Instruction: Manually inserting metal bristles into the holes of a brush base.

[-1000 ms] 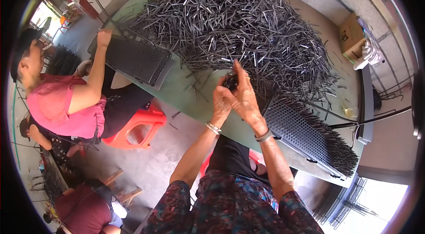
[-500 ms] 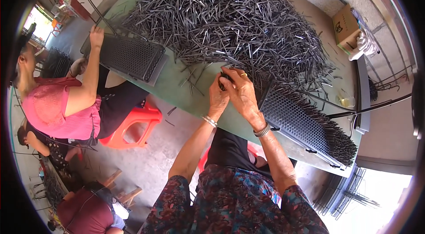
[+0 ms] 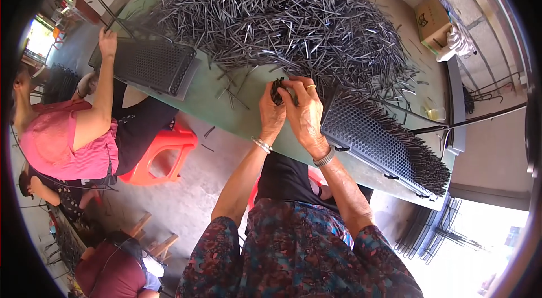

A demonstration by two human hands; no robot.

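My left hand (image 3: 272,110) wraps round a small bundle of dark thin sticks (image 3: 276,90), their ends showing above the fingers. Against it, my right hand (image 3: 305,109) pinches at the same bundle with thumb and fingertips; what exactly its fingertips hold is too small to make out. Both hands are above the near edge of the green table, just short of a large heap of dark thin strips (image 3: 282,16). To the right of my right hand lies a perforated metal board (image 3: 367,134), with many dark sticks standing in the holes along its far and right part.
A co-worker in pink (image 3: 68,140) sits at the left by another perforated board (image 3: 149,64). A red stool (image 3: 161,154) stands below it. At the right are a cardboard box (image 3: 432,21), a small cup (image 3: 435,113) and a thin metal bar (image 3: 485,119). Loose strips (image 3: 231,89) lie before the heap.
The view has shifted slightly. My hands remain together at the bundle, and more of its stick ends show now. The co-worker's raised hand stays near the left board.
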